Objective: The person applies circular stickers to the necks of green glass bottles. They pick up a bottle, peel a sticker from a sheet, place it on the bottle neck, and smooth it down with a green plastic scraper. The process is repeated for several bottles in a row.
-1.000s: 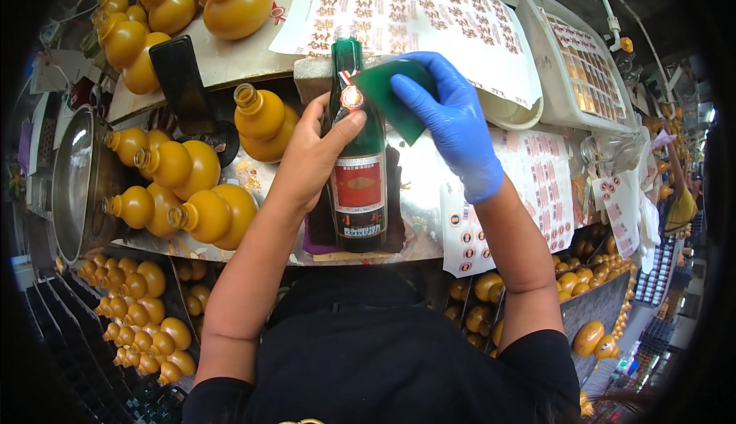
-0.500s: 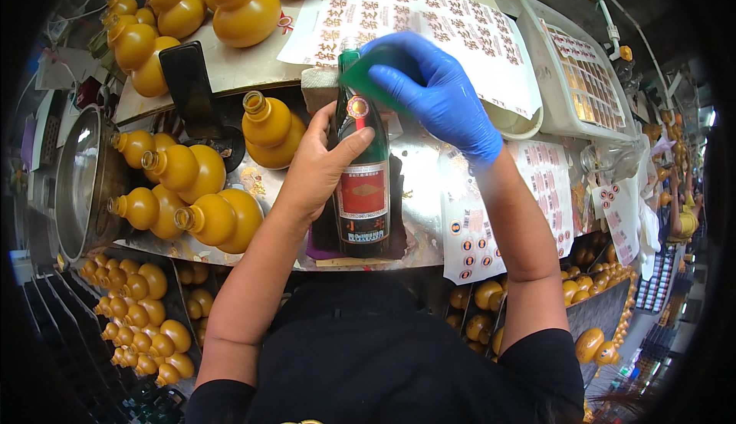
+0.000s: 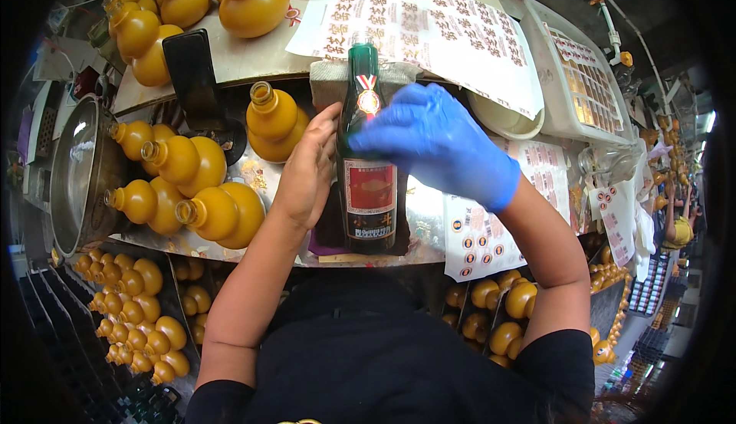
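A dark green glass bottle (image 3: 371,221) lies with its neck pointing away from me, on a dark pad. It bears a red front label and a round medal sticker with a red-and-white ribbon on the neck. Alongside its left flank rests my bare left hand (image 3: 307,167), fingers stretched out and the thumb off the glass. My right hand (image 3: 441,144), in a blue glove, bends over the bottle's shoulder just above the red label. It is blurred by motion. Its fingers are curled, and what they hold, if anything, is hidden.
Yellow gourd-shaped bottles (image 3: 201,167) stand or lie at the left, beside a metal basin (image 3: 77,175) and a black phone (image 3: 192,71). Sticker sheets (image 3: 429,25) cover the far right table, with more (image 3: 479,244) nearer. A white plastic tray (image 3: 571,79) sits far right.
My right hand has come down from the bottle's neck to its shoulder; the green flat piece seen in it before is no longer visible. My left hand has loosened its grip on the bottle.
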{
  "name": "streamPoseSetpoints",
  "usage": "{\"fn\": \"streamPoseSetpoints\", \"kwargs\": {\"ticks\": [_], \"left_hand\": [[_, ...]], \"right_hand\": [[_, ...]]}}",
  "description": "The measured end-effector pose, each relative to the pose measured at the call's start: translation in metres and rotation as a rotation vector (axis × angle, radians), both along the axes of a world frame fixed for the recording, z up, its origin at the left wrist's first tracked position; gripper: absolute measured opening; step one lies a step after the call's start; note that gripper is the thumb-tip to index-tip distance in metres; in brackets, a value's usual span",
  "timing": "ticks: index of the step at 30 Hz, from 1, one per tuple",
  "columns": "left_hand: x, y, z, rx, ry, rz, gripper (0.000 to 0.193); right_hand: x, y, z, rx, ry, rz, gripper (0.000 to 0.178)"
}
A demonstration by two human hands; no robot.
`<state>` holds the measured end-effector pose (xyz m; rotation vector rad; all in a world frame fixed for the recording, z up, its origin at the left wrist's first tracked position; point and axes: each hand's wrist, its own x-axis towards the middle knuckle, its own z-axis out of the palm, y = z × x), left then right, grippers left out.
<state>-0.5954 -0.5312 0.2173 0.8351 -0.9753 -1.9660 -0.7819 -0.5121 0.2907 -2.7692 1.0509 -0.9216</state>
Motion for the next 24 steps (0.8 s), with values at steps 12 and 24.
{"fn": "streamPoseSetpoints", "kwargs": {"ticks": [12, 24], "left_hand": [[-0.018, -0.026, 0.006, 0.156, 0.052, -0.098, 0.065], [-0.025, -0.029, 0.014, -0.085, 0.027, -0.172, 0.043]], "right_hand": [[-0.022, -0.059, -0.04, -0.175, -0.567, -0.287, 0.028], [-0.037, 0.014, -0.028, 0.271, -0.652, -0.39, 0.027]]}}
